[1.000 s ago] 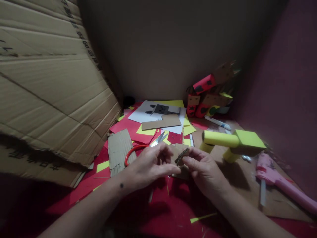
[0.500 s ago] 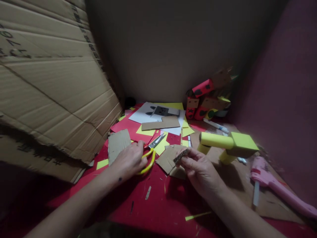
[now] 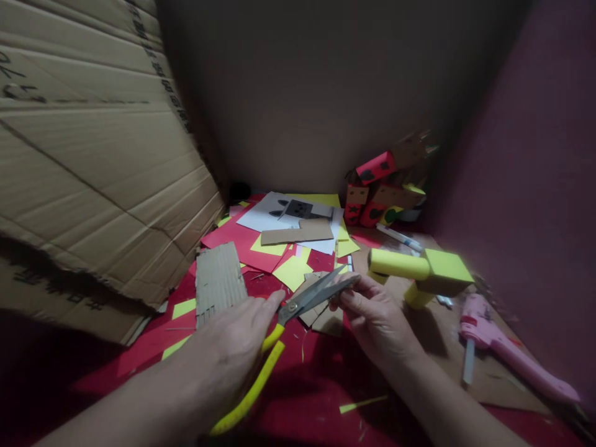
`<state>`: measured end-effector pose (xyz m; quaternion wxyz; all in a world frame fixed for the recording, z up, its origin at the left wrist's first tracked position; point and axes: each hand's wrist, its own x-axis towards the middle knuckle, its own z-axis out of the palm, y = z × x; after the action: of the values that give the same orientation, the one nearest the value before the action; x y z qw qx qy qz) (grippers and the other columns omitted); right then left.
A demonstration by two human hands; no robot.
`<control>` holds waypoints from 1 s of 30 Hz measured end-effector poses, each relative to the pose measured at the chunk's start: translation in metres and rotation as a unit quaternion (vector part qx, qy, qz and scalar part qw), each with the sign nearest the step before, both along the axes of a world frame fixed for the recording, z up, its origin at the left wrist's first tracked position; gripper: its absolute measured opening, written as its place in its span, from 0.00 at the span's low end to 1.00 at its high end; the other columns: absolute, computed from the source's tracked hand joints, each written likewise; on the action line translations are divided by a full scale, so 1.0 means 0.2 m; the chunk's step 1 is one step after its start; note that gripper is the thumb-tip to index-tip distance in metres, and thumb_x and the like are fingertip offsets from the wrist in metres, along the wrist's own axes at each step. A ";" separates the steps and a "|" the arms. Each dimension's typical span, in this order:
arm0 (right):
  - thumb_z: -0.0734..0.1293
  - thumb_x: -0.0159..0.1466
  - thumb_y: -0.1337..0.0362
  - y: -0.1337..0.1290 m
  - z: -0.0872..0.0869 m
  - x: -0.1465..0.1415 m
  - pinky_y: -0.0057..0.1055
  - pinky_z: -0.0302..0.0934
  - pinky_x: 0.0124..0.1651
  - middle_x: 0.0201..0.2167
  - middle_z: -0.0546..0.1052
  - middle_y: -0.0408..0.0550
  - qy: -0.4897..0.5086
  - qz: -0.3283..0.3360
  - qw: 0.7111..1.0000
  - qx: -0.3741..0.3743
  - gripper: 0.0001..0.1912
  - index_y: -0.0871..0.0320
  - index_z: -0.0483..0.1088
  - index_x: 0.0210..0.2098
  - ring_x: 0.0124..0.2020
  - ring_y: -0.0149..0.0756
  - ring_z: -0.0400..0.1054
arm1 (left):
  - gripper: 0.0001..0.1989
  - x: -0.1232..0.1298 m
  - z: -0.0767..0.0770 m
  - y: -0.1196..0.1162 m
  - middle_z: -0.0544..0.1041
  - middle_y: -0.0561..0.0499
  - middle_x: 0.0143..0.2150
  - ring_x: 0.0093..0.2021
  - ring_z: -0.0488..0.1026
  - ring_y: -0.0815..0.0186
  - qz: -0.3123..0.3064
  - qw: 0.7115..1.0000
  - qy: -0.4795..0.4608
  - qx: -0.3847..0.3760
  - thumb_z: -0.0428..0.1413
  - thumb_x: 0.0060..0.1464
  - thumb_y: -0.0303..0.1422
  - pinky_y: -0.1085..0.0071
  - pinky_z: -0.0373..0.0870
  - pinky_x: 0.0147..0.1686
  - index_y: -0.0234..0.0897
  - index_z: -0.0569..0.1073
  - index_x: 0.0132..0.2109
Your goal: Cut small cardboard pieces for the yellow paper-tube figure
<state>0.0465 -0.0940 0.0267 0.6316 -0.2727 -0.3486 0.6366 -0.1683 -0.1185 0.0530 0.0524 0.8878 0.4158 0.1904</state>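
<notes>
My left hand (image 3: 237,332) is closed on the yellow-handled scissors (image 3: 298,304), whose blades stand slightly apart and point right. The blade tips reach the fingertips of my right hand (image 3: 377,316), which pinches a small piece of cardboard, mostly hidden behind the blades. Under the blades, cut cardboard pieces (image 3: 328,320) lie on the red surface. A corrugated cardboard rectangle (image 3: 218,279) rests just beyond my left hand.
Large cardboard (image 3: 93,155) leans at the left. Coloured papers and an L-shaped cardboard piece (image 3: 298,233) lie ahead. At the right are a yellow paper figure (image 3: 447,267), a pink glue gun (image 3: 503,347) and red-and-cardboard figures (image 3: 377,167).
My left hand has moved nearer with the scissors, and their blades now reach my right hand. My right hand keeps its pinch. The whole view has shifted slightly.
</notes>
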 end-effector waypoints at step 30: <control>0.76 0.46 0.67 -0.02 -0.02 -0.02 0.27 0.62 0.32 0.28 0.76 0.42 0.033 0.018 0.999 -0.016 0.08 0.57 0.76 0.26 0.27 0.29 0.66 | 0.27 0.01 -0.15 -0.06 0.76 0.38 0.41 0.34 0.76 0.58 0.009 0.988 0.125 0.087 0.40 0.54 0.21 0.67 0.72 0.28 0.28 0.47 0.62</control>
<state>0.0427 -0.0971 0.0219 0.6265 -0.2551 -0.3224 0.6622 -0.1659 -0.1297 0.0239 -0.0790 0.9020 0.4090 0.1134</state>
